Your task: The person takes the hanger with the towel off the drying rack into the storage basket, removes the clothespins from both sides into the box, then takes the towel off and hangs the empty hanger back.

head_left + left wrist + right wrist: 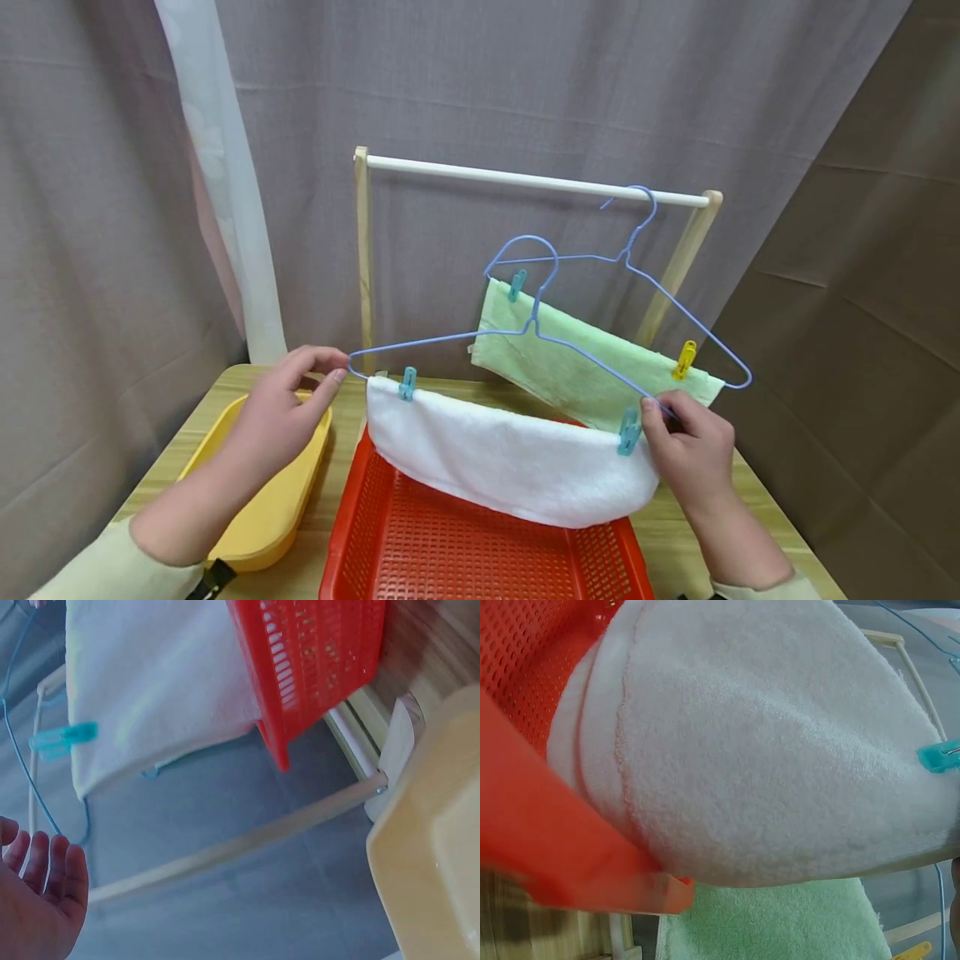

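A blue wire hanger is held up in front of me. A folded white towel hangs over its lower bar, fixed by a teal clothespin at the left and another teal clothespin at the right. My right hand grips the hanger's right end beside the second clothespin. At the left end, my left hand has its fingertips right at the wire's bend, thumb and forefinger apart. In the left wrist view its fingers are loosely bent beside the wire.
Behind, a second blue hanger with a green towel hangs from the white rod of a wooden rack; teal and yellow clothespins hold that towel. Below the white towel stands a red basket. A yellow tub is at the left.
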`<state>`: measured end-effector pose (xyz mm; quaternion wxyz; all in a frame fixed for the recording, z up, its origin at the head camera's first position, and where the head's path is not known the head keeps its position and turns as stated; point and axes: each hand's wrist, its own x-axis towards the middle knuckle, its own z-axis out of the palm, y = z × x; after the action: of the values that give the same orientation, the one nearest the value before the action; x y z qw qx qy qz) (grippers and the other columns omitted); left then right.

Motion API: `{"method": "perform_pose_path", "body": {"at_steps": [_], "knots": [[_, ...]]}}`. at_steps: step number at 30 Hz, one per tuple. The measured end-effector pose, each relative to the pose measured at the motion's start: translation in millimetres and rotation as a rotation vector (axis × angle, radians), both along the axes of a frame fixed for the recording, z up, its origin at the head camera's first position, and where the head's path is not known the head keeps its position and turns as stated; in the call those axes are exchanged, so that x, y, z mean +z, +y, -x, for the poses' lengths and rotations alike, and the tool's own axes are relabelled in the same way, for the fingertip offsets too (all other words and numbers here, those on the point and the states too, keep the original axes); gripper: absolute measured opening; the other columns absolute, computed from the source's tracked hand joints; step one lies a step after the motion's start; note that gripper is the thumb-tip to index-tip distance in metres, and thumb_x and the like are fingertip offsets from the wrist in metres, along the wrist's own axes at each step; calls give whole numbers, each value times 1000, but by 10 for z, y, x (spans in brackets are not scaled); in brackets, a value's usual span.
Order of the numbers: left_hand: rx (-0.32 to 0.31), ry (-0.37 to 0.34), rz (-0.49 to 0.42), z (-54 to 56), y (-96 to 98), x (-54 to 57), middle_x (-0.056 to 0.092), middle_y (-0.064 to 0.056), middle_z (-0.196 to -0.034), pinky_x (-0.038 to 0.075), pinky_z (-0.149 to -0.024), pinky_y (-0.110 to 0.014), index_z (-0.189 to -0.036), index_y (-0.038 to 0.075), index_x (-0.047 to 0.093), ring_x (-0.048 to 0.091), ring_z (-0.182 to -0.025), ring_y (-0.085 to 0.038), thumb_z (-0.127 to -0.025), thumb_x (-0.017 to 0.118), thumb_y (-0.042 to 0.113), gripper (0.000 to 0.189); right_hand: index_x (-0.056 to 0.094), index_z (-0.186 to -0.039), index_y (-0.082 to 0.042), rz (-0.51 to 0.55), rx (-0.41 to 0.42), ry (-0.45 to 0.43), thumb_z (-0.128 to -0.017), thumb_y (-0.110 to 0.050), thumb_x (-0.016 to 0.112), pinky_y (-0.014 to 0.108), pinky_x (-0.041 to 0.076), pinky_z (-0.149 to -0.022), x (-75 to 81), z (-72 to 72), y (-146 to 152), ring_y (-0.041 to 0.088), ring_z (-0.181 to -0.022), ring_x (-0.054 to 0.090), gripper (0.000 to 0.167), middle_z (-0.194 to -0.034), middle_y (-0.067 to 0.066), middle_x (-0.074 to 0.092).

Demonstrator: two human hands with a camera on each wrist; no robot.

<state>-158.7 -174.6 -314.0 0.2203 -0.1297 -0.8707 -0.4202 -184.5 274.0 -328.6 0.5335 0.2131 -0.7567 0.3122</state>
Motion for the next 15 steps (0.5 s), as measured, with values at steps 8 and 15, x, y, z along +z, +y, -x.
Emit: {"method": "perform_pose_path", "body": {"at_steps": [8,15], "knots": [[-47,20,126,-136,176,1,63,8,-105,56,-76,-33,-116,19,67,59,-92,-11,-96,67,18,20,61,-64,-5,-26,17,28,-79,-14,68,21,33,-49,-35,13,-5,6,-54,41,19,-57,0,51],[-60,74,203,-129,266,-40,65,6,-110,55,-78,-36,-120,17,66,62,-96,-14,-94,69,19,27,61,-63,-7,-38,20,38,-80,-18,67,23,32,-48,-36,1,-19,7,-53,40,22,-56,-2,50]]}}
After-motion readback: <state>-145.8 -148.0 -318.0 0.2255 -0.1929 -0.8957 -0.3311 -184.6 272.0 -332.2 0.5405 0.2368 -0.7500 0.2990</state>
